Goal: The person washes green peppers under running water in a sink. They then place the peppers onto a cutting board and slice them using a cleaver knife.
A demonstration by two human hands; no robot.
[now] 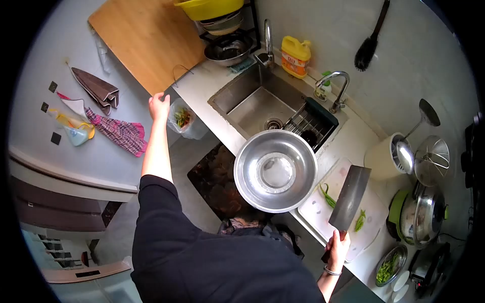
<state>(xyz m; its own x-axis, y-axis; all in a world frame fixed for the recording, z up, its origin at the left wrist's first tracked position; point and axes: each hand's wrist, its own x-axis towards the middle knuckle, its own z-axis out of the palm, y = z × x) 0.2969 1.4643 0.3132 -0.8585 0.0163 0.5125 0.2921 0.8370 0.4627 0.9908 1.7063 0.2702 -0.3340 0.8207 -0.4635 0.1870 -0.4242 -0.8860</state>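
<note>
My right hand [337, 249] is wrapped around the handle of a cleaver [349, 198], whose broad dark blade is raised over a white cutting board [371, 235]. On that board lie green peppers [327, 196] and a small heap of cut green pieces [360, 220]. My left hand [159, 107] is stretched far out beside the lower corner of a large wooden board [146, 38]. Its fingers are curled closed, and anything in them is hidden. Just right of it hangs a plastic bag [194, 130] with vegetable scraps inside.
A large steel basin [243, 169] overhangs the counter edge by the sink [240, 113]. The sink has two taps and a dark drain rack [321, 116]. A bowl of cut greens [388, 267], a lidded pot [423, 214] and a white utensil holder [381, 157] stand at right.
</note>
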